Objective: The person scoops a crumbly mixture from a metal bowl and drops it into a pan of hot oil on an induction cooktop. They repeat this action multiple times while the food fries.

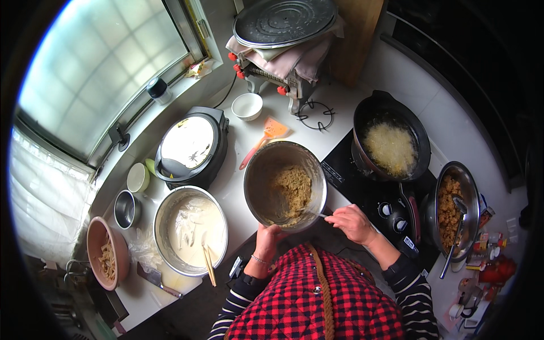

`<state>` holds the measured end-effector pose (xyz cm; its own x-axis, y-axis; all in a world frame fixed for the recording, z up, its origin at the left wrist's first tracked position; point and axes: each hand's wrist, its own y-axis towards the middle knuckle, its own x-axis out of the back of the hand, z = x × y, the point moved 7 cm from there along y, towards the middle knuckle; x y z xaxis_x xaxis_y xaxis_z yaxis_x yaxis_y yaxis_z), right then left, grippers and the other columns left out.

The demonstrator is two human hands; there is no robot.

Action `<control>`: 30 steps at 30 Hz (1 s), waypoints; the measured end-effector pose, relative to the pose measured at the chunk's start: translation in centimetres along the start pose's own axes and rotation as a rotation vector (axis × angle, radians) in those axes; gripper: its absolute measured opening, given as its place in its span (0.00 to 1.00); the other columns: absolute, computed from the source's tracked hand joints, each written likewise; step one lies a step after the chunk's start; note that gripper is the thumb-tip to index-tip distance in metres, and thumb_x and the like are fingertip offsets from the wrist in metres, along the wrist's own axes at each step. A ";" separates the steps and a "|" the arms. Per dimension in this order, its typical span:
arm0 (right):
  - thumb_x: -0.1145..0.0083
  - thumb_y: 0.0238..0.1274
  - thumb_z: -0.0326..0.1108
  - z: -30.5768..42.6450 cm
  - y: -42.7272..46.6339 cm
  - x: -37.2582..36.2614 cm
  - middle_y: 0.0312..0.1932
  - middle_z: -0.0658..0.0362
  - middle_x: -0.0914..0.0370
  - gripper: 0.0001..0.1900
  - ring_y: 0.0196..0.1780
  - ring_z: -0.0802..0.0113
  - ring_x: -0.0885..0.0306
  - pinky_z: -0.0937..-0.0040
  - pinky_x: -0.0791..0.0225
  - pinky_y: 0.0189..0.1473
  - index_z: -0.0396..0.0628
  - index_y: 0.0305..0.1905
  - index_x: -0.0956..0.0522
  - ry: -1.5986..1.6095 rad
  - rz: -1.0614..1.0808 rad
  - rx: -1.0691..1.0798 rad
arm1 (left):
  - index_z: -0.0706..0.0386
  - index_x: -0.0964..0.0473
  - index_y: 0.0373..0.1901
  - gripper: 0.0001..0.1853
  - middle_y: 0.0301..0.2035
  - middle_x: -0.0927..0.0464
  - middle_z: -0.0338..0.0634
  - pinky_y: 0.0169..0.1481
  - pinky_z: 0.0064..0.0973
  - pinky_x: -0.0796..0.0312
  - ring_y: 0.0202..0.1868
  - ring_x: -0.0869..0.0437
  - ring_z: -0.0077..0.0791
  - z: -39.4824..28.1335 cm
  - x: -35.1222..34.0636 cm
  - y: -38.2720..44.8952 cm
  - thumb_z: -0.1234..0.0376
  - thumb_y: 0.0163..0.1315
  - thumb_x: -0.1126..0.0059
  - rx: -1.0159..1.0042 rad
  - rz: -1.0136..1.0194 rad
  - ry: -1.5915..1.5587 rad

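Observation:
My left hand (267, 242) grips the near rim of a deep stainless steel bowl (263, 170), which is tilted. A thick brownish-yellow mixture (295, 189) lies in it. The fingers of my right hand (352, 223) are closed on the handle of a metal utensil (321, 215); its other end is hidden in the mixture. Beyond, on the cooktop's burner, a black wok (363, 127) holds pale food (390, 146) in bubbling oil. To its right a steel bowl (471, 204) contains browned pieces and a spoon (461, 204). Left of my left hand stands a pot of white batter (191, 233) with wooden chopsticks (208, 263).
A cleaver (151, 276) lies at the counter's near left edge, beside a pink basin (121, 255). An electric griddle (187, 142), an orange spatula (272, 129), a white bowl (247, 107) and a wire stand (316, 114) sit behind. The wok's handle (412, 212) points towards me.

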<state>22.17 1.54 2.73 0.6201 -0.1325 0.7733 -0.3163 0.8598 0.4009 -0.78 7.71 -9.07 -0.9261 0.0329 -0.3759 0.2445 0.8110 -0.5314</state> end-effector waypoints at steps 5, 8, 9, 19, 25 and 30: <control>0.41 0.56 0.28 -0.8 -0.7 0.3 0.32 0.64 0.20 0.11 0.40 0.66 0.23 0.68 0.36 0.47 0.47 0.46 0.19 -0.018 -0.064 -0.174 | 0.61 0.43 0.63 0.33 0.51 0.26 0.49 0.47 0.37 0.19 0.49 0.19 0.42 0.8 0.2 0.5 0.82 0.51 0.57 0.052 0.047 -0.043; 0.42 0.58 0.28 -0.7 -1.0 -0.8 0.32 0.63 0.21 0.10 0.39 0.64 0.24 0.68 0.35 0.46 0.47 0.45 0.19 0.006 -0.088 -0.202 | 0.61 0.44 0.64 0.33 0.52 0.26 0.49 0.48 0.38 0.19 0.50 0.19 0.42 0.8 0.1 0.4 0.82 0.51 0.57 0.049 0.047 -0.050; 0.42 0.59 0.28 -0.7 -1.0 -1.3 0.32 0.63 0.21 0.10 0.39 0.64 0.24 0.68 0.35 0.46 0.47 0.45 0.19 0.003 -0.095 -0.208 | 0.61 0.44 0.64 0.34 0.52 0.27 0.50 0.48 0.38 0.19 0.50 0.19 0.42 0.8 -0.1 0.3 0.82 0.51 0.57 0.045 0.052 -0.058; 0.54 0.70 0.33 -2.5 -0.8 -4.2 0.30 0.60 0.19 0.11 0.41 0.61 0.22 0.64 0.31 0.47 0.44 0.47 0.21 0.322 -0.040 -0.401 | 0.59 0.43 0.64 0.34 0.51 0.26 0.49 0.47 0.35 0.19 0.50 0.19 0.41 0.1 -0.8 -0.1 0.83 0.51 0.58 0.033 0.057 -0.049; 0.62 0.76 0.41 -3.8 -0.9 -6.3 0.28 0.60 0.17 0.19 0.34 0.72 0.22 0.73 0.33 0.41 0.39 0.49 0.22 0.678 -0.019 -0.727 | 0.69 0.33 0.57 0.26 0.50 0.22 0.52 0.47 0.35 0.19 0.47 0.17 0.41 -0.6 -1.3 -0.5 0.81 0.52 0.58 -0.023 0.000 0.018; 0.63 0.76 0.43 -4.4 -1.4 -8.7 0.31 0.57 0.17 0.20 0.34 0.77 0.23 0.80 0.38 0.34 0.39 0.51 0.23 1.080 -0.119 -0.987 | 0.67 0.34 0.58 0.27 0.49 0.22 0.50 0.47 0.34 0.20 0.47 0.17 0.40 -0.9 -1.8 -0.9 0.81 0.52 0.57 -0.037 -0.001 0.032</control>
<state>20.40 3.66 -6.72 0.9715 -0.1814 -0.1525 0.1071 0.9101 -0.4004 0.43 7.45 -7.27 -0.9353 0.0501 -0.3502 0.2330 0.8320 -0.5034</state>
